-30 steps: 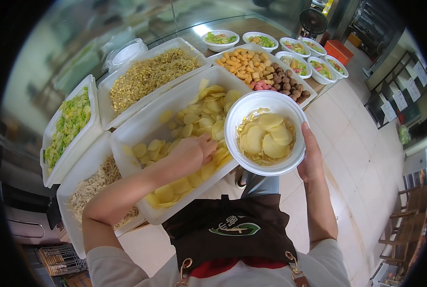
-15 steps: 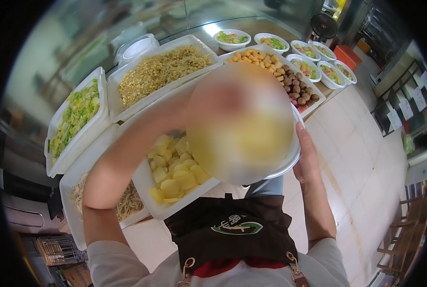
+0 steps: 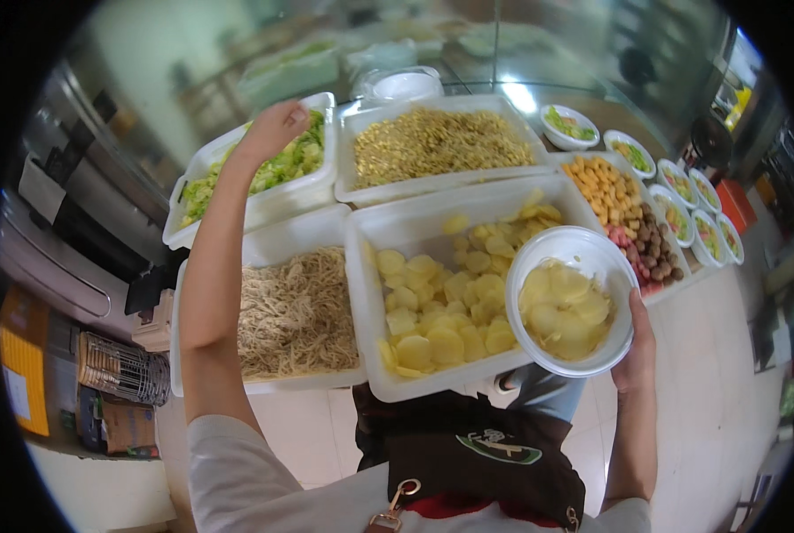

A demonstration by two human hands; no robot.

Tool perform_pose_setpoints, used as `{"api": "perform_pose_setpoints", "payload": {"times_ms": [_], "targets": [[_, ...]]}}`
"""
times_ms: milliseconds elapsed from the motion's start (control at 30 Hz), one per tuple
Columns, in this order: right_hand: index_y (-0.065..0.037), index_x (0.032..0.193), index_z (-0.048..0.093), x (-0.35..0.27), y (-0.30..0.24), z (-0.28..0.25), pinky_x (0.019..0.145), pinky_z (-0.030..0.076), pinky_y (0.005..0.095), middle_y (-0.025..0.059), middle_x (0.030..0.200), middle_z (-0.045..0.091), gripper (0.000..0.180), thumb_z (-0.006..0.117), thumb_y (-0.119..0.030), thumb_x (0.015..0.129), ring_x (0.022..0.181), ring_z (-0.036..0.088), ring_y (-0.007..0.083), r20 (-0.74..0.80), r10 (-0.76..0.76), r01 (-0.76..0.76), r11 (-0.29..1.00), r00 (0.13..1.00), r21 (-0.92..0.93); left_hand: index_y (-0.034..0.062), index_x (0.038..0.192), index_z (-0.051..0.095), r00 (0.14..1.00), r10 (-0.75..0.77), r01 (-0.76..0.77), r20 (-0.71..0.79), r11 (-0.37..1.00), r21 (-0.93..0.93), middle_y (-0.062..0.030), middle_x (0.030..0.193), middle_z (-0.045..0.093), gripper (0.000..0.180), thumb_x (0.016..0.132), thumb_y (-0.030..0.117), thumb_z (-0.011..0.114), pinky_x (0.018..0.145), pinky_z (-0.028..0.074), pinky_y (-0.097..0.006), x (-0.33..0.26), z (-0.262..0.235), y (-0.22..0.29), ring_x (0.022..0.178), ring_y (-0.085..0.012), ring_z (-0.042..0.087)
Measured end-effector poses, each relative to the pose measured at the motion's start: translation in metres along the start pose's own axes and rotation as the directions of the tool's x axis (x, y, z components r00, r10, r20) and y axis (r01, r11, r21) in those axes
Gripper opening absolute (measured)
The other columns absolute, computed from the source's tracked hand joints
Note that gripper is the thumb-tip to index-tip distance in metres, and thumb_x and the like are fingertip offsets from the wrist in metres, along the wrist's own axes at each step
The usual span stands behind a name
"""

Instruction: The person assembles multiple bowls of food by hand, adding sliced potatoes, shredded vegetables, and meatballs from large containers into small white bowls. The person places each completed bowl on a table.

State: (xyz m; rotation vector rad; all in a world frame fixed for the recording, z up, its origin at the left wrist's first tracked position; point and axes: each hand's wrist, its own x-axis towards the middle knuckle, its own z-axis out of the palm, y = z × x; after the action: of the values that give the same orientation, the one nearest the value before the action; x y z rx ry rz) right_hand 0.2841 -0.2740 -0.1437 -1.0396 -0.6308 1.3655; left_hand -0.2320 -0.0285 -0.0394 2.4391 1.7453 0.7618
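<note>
My right hand (image 3: pixel 635 354) holds a white bowl (image 3: pixel 588 258) of pale yellow potato slices from below, at the right edge of a white tray of potato slices (image 3: pixel 397 235). My left hand (image 3: pixel 274 129) reaches far forward over the white tray of chopped green lettuce (image 3: pixel 263 206), fingers curled down into the greens; whether it grips any is hidden. Between the two lies a tray of thin beige shreds (image 3: pixel 272 242).
A tray of golden sprouts (image 3: pixel 348 160) sits behind the potato tray. To the right are a tray of orange pieces, meatballs and sausage bits (image 3: pixel 672 289) and a row of small white bowls with garnish (image 3: pixel 692 197). A wire basket (image 3: pixel 121 369) stands low at left.
My left hand left the potato tray, passed over the bowl, and now reaches out to the lettuce tray. The bowl in my right hand has dropped slightly to the right.
</note>
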Motion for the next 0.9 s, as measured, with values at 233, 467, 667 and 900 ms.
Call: {"api": "perform_pose_setpoints", "payload": {"times_ms": [233,467,667,900], "targets": [[0.0,0.14,0.033,0.019,0.012,0.03,0.106,0.034,0.0371,0.0153,0.139,0.043,0.061,0.047,-0.039,0.095,0.127,0.042,0.0266,0.079,-0.048,0.051,0.998,0.996,-0.03,0.0044,0.137,0.043,0.836,-0.496,0.488,0.235,0.867,0.096,-0.0212,0.133,0.049,0.09,0.071,0.062,0.065,0.101,0.04,-0.04,-0.012,0.046,-0.083,0.121,-0.0325,0.05],[0.002,0.135,0.038,0.021,0.019,0.045,0.102,0.038,0.0353,0.0155,0.133,0.048,0.059,0.049,-0.039,0.094,0.122,0.047,0.0247,0.075,-0.036,0.043,0.994,0.997,-0.1,0.0096,0.135,0.045,0.793,-0.342,0.267,0.504,0.939,0.217,-0.0222,0.133,0.048,0.087,0.067,0.059,0.068,0.1,0.039,-0.041,-0.001,0.051,-0.062,0.122,-0.0336,0.048],[0.001,0.135,0.039,0.041,0.039,0.066,0.102,0.038,0.0351,0.0145,0.131,0.049,0.058,0.048,-0.039,0.095,0.12,0.049,0.0235,0.135,0.02,0.006,0.982,0.991,-0.188,0.0069,0.124,0.054,0.923,-0.137,0.09,0.359,0.986,0.144,-0.0194,0.115,0.06,0.062,0.067,0.024,0.073,0.09,0.045,-0.039,-0.016,0.066,-0.09,0.108,-0.0335,0.057],[-0.001,0.132,0.041,0.059,0.05,0.124,0.099,0.041,0.0342,0.0108,0.127,0.052,0.054,0.051,-0.037,0.094,0.116,0.05,0.0202,0.297,0.095,-0.034,0.978,0.95,-0.204,0.0003,0.12,0.056,0.919,-0.389,0.391,0.064,0.875,-0.285,-0.0118,0.096,0.064,0.048,0.073,0.008,0.065,0.075,0.05,-0.033,-0.013,0.039,-0.112,0.08,-0.02,0.062]]}}
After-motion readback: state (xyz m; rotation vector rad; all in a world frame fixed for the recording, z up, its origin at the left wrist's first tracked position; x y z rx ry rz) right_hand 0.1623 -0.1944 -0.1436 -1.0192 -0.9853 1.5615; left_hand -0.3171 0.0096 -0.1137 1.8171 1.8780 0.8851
